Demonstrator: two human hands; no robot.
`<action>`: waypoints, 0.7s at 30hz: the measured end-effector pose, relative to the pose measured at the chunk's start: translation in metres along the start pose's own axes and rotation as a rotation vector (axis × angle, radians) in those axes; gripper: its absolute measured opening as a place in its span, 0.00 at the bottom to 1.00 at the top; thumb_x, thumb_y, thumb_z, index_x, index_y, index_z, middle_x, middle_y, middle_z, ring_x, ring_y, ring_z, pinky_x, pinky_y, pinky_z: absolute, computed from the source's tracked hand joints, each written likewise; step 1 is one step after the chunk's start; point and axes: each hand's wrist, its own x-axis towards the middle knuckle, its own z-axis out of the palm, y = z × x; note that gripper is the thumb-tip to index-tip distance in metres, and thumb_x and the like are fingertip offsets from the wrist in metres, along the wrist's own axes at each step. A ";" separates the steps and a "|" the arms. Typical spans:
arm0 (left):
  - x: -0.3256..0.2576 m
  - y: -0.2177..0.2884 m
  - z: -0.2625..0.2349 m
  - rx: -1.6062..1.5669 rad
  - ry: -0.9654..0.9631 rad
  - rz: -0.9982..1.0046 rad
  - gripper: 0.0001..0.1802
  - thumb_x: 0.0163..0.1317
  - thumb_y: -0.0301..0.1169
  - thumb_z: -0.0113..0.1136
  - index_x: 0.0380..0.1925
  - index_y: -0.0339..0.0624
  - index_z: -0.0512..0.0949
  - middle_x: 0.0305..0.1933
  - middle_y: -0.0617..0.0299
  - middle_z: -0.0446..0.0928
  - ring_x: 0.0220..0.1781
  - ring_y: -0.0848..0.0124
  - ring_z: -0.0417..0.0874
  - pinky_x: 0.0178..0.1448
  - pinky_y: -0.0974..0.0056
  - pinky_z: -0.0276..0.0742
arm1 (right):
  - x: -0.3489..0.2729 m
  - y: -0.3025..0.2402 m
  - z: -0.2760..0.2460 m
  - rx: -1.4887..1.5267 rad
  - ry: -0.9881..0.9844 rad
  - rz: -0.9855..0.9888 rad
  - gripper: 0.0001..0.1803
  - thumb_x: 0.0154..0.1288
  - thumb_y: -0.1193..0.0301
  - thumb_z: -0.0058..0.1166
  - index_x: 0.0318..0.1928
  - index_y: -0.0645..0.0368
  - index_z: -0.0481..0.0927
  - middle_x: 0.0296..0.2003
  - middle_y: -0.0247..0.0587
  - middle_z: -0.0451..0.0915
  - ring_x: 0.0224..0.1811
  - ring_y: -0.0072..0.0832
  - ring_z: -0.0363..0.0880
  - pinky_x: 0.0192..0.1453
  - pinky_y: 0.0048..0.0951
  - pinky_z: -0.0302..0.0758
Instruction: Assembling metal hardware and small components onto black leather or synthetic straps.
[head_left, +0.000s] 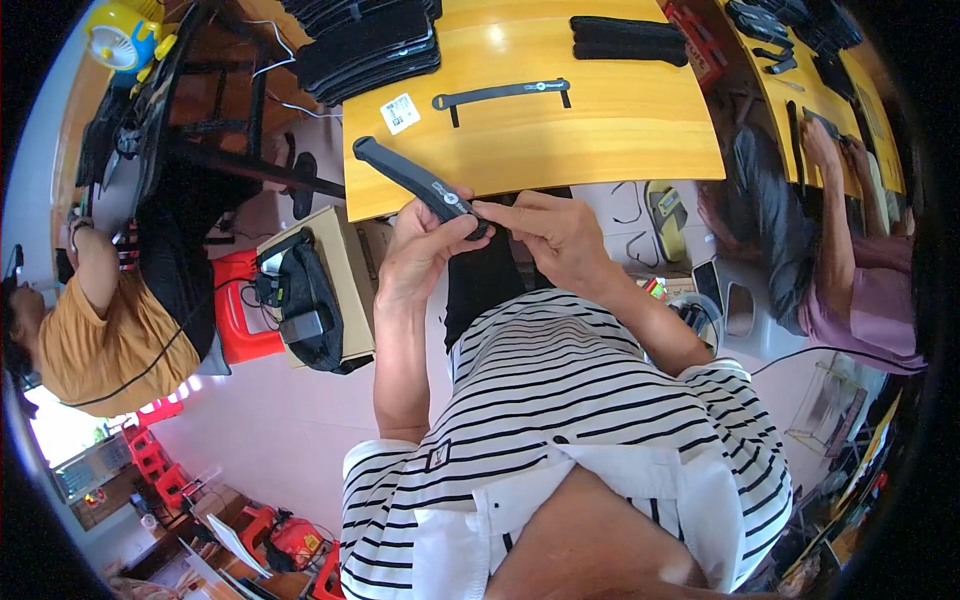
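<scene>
In my left hand is a flat black strap with pale printing and a looped far end. Its near end is gripped between my thumb and fingers, and the rest sticks out over the table's front edge, up and to the left. At that near end, the fingertips of my right hand pinch the strap's edge, its other fingers curled. A similar black strap, with a ring at its left end, lies on the yellow wooden table above two short dark strips.
Stacks of black straps fill the table's back left, and a smaller stack lies back right. A white printed label is near the left edge. A cardboard box stands below left. Co-workers sit on both sides.
</scene>
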 end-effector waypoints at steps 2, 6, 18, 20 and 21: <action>0.001 -0.001 0.003 0.003 -0.001 0.009 0.17 0.52 0.17 0.57 0.44 0.31 0.69 0.35 0.55 0.77 0.35 0.65 0.82 0.42 0.64 0.83 | 0.002 0.001 -0.001 -0.051 0.044 -0.023 0.24 0.48 0.81 0.51 0.47 0.45 0.79 0.23 0.37 0.75 0.22 0.34 0.74 0.25 0.28 0.70; 0.001 -0.002 0.009 0.023 -0.006 -0.052 0.19 0.49 0.17 0.59 0.44 0.31 0.69 0.35 0.55 0.77 0.36 0.65 0.82 0.41 0.63 0.82 | 0.004 0.004 -0.007 -0.047 0.034 -0.001 0.22 0.49 0.80 0.50 0.46 0.48 0.80 0.22 0.38 0.75 0.23 0.34 0.75 0.25 0.30 0.70; -0.005 -0.019 0.022 -0.059 -0.106 -0.122 0.24 0.46 0.17 0.57 0.46 0.34 0.66 0.35 0.53 0.76 0.33 0.65 0.81 0.38 0.65 0.80 | 0.006 -0.005 -0.052 0.236 -0.191 0.180 0.19 0.45 0.72 0.65 0.41 0.60 0.80 0.26 0.36 0.72 0.29 0.23 0.71 0.33 0.24 0.67; -0.002 -0.018 0.025 -0.044 -0.131 -0.145 0.24 0.46 0.17 0.56 0.46 0.34 0.65 0.35 0.54 0.75 0.34 0.66 0.81 0.38 0.65 0.81 | 0.001 -0.001 -0.043 0.287 -0.206 0.127 0.19 0.44 0.73 0.65 0.41 0.60 0.80 0.28 0.35 0.73 0.31 0.23 0.71 0.34 0.23 0.67; -0.001 -0.018 0.026 -0.029 -0.143 -0.162 0.24 0.46 0.17 0.56 0.46 0.34 0.65 0.36 0.55 0.75 0.34 0.67 0.81 0.38 0.65 0.81 | -0.002 0.002 -0.038 0.345 -0.233 0.068 0.19 0.43 0.73 0.65 0.40 0.60 0.80 0.30 0.34 0.73 0.32 0.23 0.71 0.35 0.21 0.66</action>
